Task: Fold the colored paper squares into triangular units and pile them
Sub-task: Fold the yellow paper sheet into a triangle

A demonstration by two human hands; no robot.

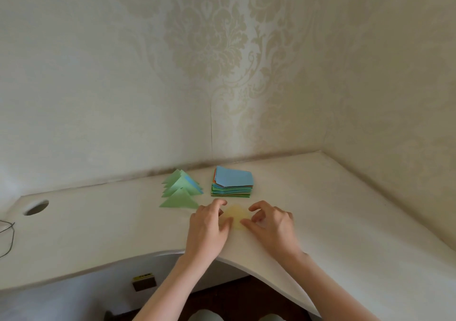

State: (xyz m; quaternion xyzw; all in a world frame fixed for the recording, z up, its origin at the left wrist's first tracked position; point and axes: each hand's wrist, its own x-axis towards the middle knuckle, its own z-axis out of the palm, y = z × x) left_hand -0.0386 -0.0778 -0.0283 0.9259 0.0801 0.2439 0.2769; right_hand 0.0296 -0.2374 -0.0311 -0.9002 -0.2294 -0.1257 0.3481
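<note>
A pale yellow paper [236, 216] lies on the white desk [98, 234] between my hands. My left hand [209, 224] presses its left part with the fingers stretched over it. My right hand [270, 224] has curled fingers on the paper's right edge, thumb tip against it. A pile of green folded triangles [181, 192], one with blue showing, lies to the left behind my hands. A stack of colored paper squares [233, 185] with a blue sheet on top stands behind the yellow paper.
The desk sits in a corner with wallpapered walls behind and to the right. A round cable hole [36, 207] is at the far left, with a thin wire [7, 237] beside it. The curved front edge of the desk runs under my wrists.
</note>
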